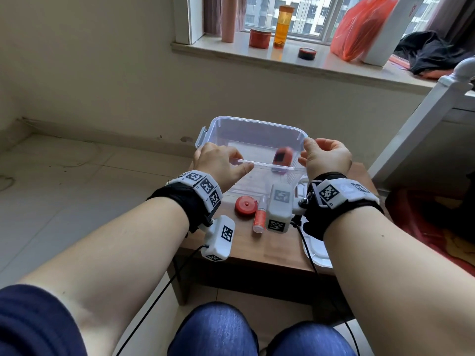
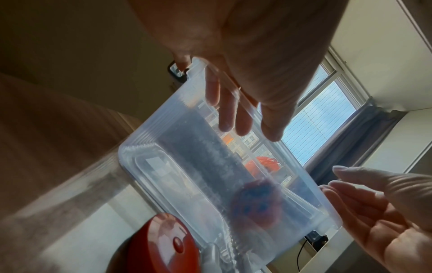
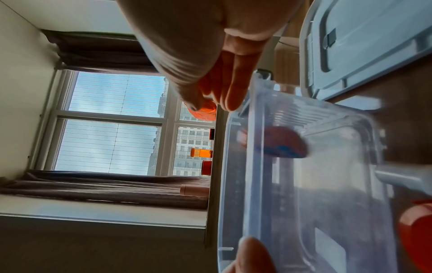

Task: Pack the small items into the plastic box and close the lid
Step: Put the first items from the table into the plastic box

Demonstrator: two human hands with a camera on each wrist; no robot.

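A clear plastic box [image 1: 257, 122] stands at the back of a small wooden table [image 1: 257, 249]. My left hand [image 1: 221, 163] grips its near wall at the left, thumb outside and fingers [image 2: 224, 114] inside. A small red item [image 1: 282, 160], blurred, is inside the box [image 2: 187, 166] near its right end. My right hand [image 1: 326, 158] hovers at the right end with relaxed fingers [image 3: 230, 99] and holds nothing. A red round tape measure [image 1: 246, 205] and a small red bottle [image 1: 260, 218] lie in front of the box. The white lid [image 1: 316, 253] lies at the right, partly under my right wrist.
A windowsill [image 1: 282, 55] behind holds bottles, a red tin and a red plastic bag [image 1: 359, 29]. A white bed frame [image 1: 421, 119] stands close on the right. Black cables [image 1: 308, 255] hang off the table's front edge. My knees are below the table.
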